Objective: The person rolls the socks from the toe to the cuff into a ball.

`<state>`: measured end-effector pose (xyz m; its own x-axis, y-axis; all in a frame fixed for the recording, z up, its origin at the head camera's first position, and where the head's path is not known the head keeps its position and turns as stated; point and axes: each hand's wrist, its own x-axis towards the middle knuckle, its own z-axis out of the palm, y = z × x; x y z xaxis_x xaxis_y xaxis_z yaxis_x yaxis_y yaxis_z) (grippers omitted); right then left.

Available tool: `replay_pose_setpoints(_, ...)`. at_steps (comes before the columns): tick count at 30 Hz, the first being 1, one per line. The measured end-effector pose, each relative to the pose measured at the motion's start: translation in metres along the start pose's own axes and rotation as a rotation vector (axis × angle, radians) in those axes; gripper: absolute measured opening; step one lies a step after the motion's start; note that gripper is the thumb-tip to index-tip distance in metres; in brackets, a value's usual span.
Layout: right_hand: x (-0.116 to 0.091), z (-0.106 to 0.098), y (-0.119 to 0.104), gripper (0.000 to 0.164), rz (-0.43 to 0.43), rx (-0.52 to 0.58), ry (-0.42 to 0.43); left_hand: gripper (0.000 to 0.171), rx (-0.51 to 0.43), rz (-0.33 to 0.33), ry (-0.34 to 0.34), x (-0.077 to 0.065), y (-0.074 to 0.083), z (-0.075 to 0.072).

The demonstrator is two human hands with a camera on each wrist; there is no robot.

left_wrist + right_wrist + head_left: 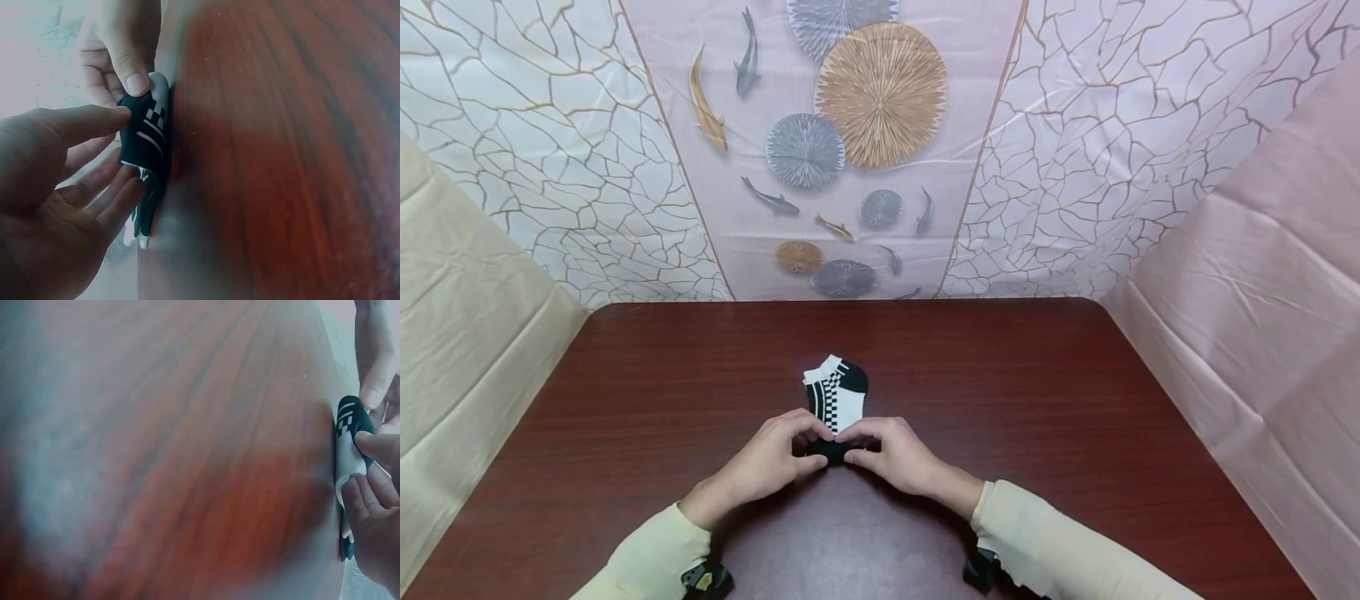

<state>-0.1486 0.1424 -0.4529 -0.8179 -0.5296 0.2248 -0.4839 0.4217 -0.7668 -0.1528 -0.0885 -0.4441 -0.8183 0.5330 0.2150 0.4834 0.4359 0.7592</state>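
Observation:
A pair of black-and-white ankle socks (850,407) with a checkered stripe lies stacked on the table, cuffs pointing away from me. My left hand (767,458) pinches the near end at its left side, thumb toward me and fingers on the far side. At the right side of the same end, my right hand (902,458) pinches it in a matching way. In the left wrist view the near part of the socks (142,140) is curled over, its black face turned outward. The right wrist view shows that curled end (350,453) between both hands' fingers, low over the tabletop.
The dark red wooden table (1037,375) has rounded far corners. Behind it hangs a patterned cloth (880,200) with fish and round discs, and plain pale cloth (1262,275) borders the sides. Wrist devices (707,577) sit under the sleeves.

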Motion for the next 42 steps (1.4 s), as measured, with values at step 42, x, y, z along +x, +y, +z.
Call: replay_pose_setpoints(42, 0.0038, -0.0018, 0.0045, 0.025, 0.122, 0.177, 0.035, 0.024, 0.007, -0.047, 0.044, 0.0059, 0.0021, 0.0030)
